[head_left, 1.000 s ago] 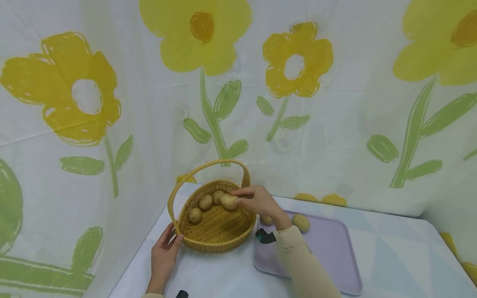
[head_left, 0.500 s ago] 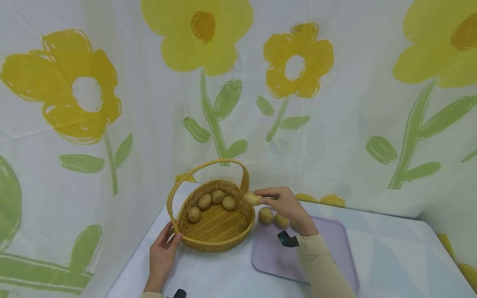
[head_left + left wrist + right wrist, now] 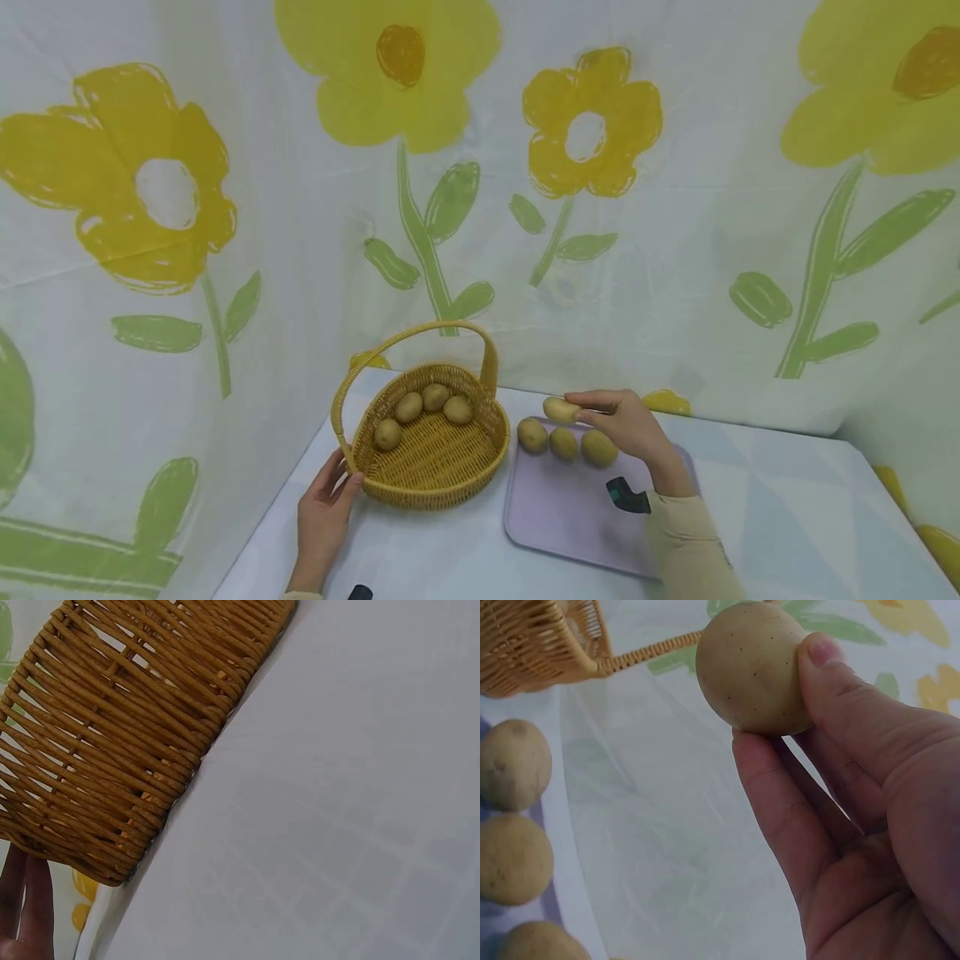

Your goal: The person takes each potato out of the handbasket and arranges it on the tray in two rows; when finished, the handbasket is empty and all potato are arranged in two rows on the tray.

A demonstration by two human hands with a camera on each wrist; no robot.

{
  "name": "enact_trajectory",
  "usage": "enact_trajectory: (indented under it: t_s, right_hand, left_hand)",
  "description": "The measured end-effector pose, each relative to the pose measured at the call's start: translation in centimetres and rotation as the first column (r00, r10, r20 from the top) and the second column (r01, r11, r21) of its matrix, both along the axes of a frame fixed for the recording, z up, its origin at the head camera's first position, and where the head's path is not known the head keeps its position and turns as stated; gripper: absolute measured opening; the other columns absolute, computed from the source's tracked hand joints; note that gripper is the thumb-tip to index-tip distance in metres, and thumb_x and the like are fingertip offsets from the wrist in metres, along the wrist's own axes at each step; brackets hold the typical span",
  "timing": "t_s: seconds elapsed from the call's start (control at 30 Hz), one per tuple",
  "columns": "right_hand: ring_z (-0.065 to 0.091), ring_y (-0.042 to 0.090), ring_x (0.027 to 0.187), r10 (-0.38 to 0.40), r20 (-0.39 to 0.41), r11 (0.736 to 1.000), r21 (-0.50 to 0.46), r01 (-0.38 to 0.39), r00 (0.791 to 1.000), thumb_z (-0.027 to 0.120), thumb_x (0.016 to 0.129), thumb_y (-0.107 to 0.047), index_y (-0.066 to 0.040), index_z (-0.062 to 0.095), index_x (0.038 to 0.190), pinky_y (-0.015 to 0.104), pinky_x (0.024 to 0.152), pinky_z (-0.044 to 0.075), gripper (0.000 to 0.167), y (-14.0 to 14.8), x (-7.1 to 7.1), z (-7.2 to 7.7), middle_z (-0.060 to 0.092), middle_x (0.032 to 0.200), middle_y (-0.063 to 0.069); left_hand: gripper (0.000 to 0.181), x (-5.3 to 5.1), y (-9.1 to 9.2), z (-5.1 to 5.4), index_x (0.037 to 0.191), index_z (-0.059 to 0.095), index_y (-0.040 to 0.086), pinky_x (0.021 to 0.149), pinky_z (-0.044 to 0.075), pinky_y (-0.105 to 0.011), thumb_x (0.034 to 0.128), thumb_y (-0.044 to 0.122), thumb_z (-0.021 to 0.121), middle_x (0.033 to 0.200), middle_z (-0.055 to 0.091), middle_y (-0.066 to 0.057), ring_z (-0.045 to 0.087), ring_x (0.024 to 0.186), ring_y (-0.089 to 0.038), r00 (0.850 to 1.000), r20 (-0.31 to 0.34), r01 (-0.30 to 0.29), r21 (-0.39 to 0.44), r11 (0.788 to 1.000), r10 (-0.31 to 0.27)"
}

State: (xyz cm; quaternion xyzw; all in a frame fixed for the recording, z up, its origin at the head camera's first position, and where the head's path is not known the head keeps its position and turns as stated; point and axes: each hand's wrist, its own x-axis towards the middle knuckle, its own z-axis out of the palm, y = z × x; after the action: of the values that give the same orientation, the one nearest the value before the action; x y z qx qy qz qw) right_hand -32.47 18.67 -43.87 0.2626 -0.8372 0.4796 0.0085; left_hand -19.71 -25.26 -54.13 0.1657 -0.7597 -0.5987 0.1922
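My right hand pinches a potato between thumb and fingers, above the far edge of the lilac tray. In the right wrist view, the held potato is pale and speckled, with the thumb on one side and fingertips beneath. My left hand grips the left side of the wicker basket, by the foot of its handle. Only some fingers show against the basket's weave in the left wrist view. Inside the basket, several potatoes lie along the back and left wall.
Three potatoes lie in a row along the tray's far side, right of the basket. The basket's tall arched handle rises over it. A flower-printed cloth hangs behind the white patterned table.
My right hand has carried the potato rightward, from over the basket to above the tray's far edge, uncovering the row of potatoes there. The left hand stays on the basket.
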Motion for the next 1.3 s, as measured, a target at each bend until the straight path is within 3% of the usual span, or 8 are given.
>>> enact_trajectory:
  t_s: [0.1, 0.2, 0.37, 0.57, 0.73, 0.97, 1.17, 1.3]
  right_hand:
    - [0.064, -0.004, 0.109, -0.014, -0.008, 1.0, 0.005, 0.014, 1.0, 0.076, 0.092, -0.021, -0.011, 0.075, 0.123, 0.013, 0.092, 0.058, 0.033, 1.0, 0.3, -0.1, 0.073, 0.125, 0.012]
    - [0.062, -0.005, 0.11, -0.049, -0.004, 0.998, 0.029, 0.049, 0.999, 0.076, 0.092, -0.023, -0.013, 0.076, 0.123, 0.014, 0.092, 0.057, 0.032, 2.0, 0.9, -0.3, 0.072, 0.127, 0.01]
    - [0.06, -0.01, 0.11, -0.126, 0.012, 0.99, 0.06, 0.125, 0.992, 0.076, 0.092, -0.026, -0.015, 0.076, 0.122, 0.014, 0.09, 0.057, 0.032, 3.7, 2.1, -0.8, 0.073, 0.127, 0.008]
    - [0.064, -0.01, 0.103, -0.165, 0.022, 0.986, 0.035, 0.164, 0.986, 0.076, 0.093, -0.02, -0.007, 0.075, 0.122, 0.012, 0.085, 0.058, 0.032, 6.2, 3.3, -1.4, 0.075, 0.121, 0.01]
    - [0.063, -0.011, 0.103, -0.227, 0.034, 0.971, 0.09, 0.223, 0.973, 0.075, 0.094, -0.027, -0.011, 0.075, 0.124, 0.012, 0.086, 0.056, 0.034, 8.3, 4.0, -1.5, 0.076, 0.121, 0.005]
    - [0.064, -0.011, 0.101, -0.296, 0.027, 0.948, 0.129, 0.29, 0.955, 0.074, 0.095, -0.03, -0.011, 0.074, 0.125, 0.009, 0.084, 0.055, 0.035, 10.6, 5.3, -1.9, 0.076, 0.12, 0.002]
    - [0.064, -0.012, 0.1, -0.335, 0.054, 0.934, 0.149, 0.325, 0.941, 0.072, 0.096, -0.031, -0.009, 0.074, 0.125, 0.01, 0.084, 0.055, 0.037, 11.9, 5.9, -2.8, 0.075, 0.122, 0.004]
    - [0.064, -0.011, 0.1, -0.328, 0.089, 0.941, 0.117, 0.318, 0.94, 0.072, 0.096, -0.03, -0.007, 0.072, 0.127, 0.01, 0.085, 0.056, 0.038, 12.2, 6.0, -3.4, 0.075, 0.123, 0.005]
  left_hand:
    - [0.062, -0.1, -0.1, -0.1, 0.153, 0.047, 0.009, 0.093, 0.047, 0.004, 0.0977, 0.022, 0.071, 0.154, 0.051, -0.017, 0.052, 0.138, -0.029, 1.0, -0.007, -0.002, -0.004, 1.0, 0.002]
    - [0.061, -0.2, -0.1, -0.2, 0.152, 0.048, 0.01, 0.093, 0.048, 0.003, 0.0974, 0.02, 0.072, 0.154, 0.052, -0.015, 0.056, 0.129, -0.006, 1.0, -0.006, -0.006, 0.003, 1.0, 0.006]
    - [0.059, -0.2, -0.1, -0.4, 0.152, 0.048, 0.011, 0.093, 0.049, 0.002, 0.0975, 0.017, 0.071, 0.154, 0.052, -0.012, 0.046, 0.109, 0.022, 1.0, -0.003, -0.012, 0.014, 1.0, 0.012]
    - [0.061, 0.0, 0.0, -0.4, 0.152, 0.048, 0.01, 0.093, 0.049, 0.003, 0.0973, 0.02, 0.072, 0.155, 0.051, -0.014, 0.047, 0.11, 0.022, 1.0, -0.014, -0.003, 0.027, 1.0, 0.004]
    - [0.061, 0.0, -0.1, -0.3, 0.152, 0.048, 0.012, 0.094, 0.049, 0.002, 0.0974, 0.022, 0.072, 0.155, 0.051, -0.011, 0.047, 0.112, 0.022, 1.0, -0.011, -0.009, 0.022, 1.0, 0.009]
    - [0.06, -0.3, 0.0, -0.3, 0.152, 0.049, 0.013, 0.094, 0.047, 0.003, 0.0975, 0.025, 0.072, 0.155, 0.051, -0.007, 0.051, 0.128, 0.004, 1.0, 0.02, -0.016, -0.011, 1.0, 0.016]
    - [0.06, -0.2, 0.1, -0.3, 0.152, 0.049, 0.012, 0.094, 0.049, 0.002, 0.0976, 0.022, 0.072, 0.155, 0.051, -0.012, 0.047, 0.113, 0.022, 1.0, 0.001, -0.011, 0.022, 1.0, 0.011]
    - [0.061, -0.1, -0.2, -0.1, 0.153, 0.047, 0.011, 0.092, 0.049, 0.003, 0.098, 0.023, 0.071, 0.156, 0.049, -0.015, 0.047, 0.112, 0.023, 1.0, 0.001, -0.012, 0.018, 1.0, 0.012]
